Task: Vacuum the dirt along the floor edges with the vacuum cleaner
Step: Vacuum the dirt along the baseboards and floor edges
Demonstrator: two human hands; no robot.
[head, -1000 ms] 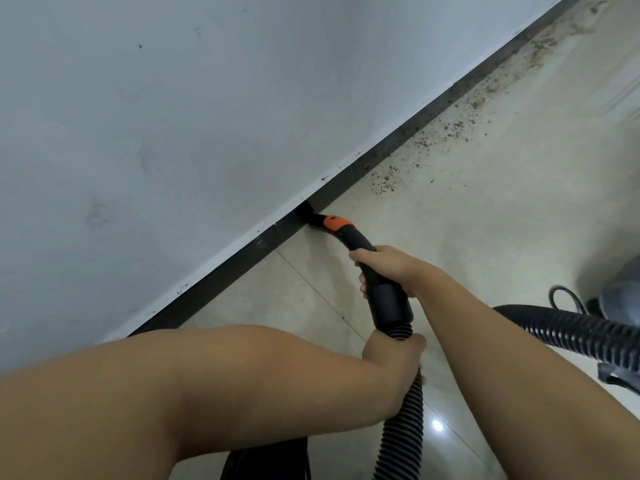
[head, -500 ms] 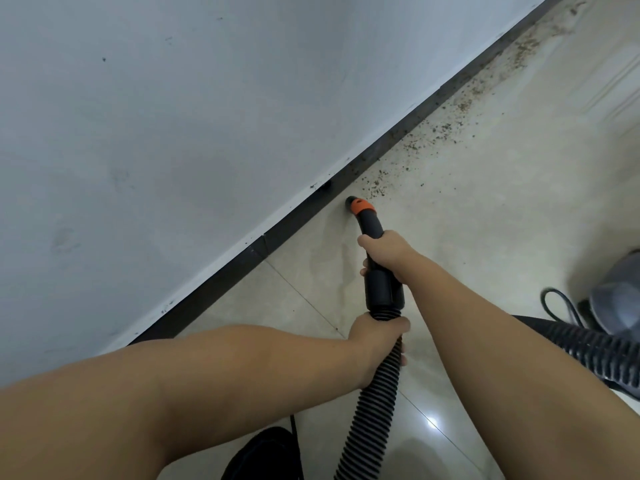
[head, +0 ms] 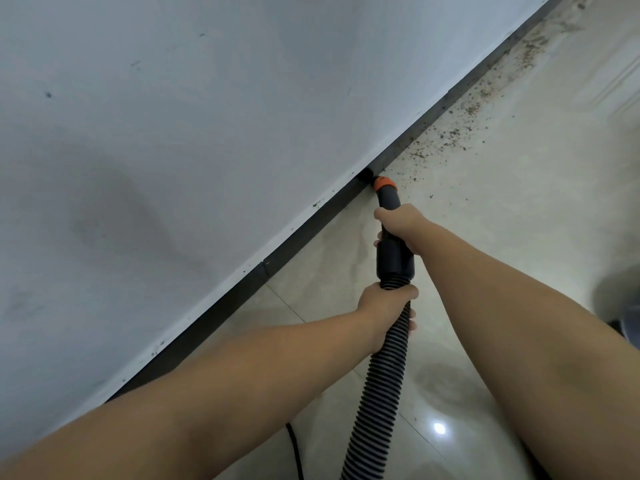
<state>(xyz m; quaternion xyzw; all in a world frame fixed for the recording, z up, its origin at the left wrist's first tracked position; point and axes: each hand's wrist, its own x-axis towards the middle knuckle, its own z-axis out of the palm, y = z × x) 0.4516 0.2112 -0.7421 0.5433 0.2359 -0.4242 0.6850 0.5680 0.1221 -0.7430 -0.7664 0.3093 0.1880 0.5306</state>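
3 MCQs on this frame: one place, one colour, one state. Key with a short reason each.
1. Where does the remaining dirt lie?
A. along the baseboard ahead of the nozzle
B. behind the hands
C. on the wall

2. Colour of the collar at the nozzle tip?
A. blue
B. orange
C. white

3. How is the hose held?
A. left hand only
B. right hand only
C. both hands

Key: A, specks trail beyond the tip by the skirting; B, orange ring shows; C, right hand grips the black tube, left hand the ribbed hose.
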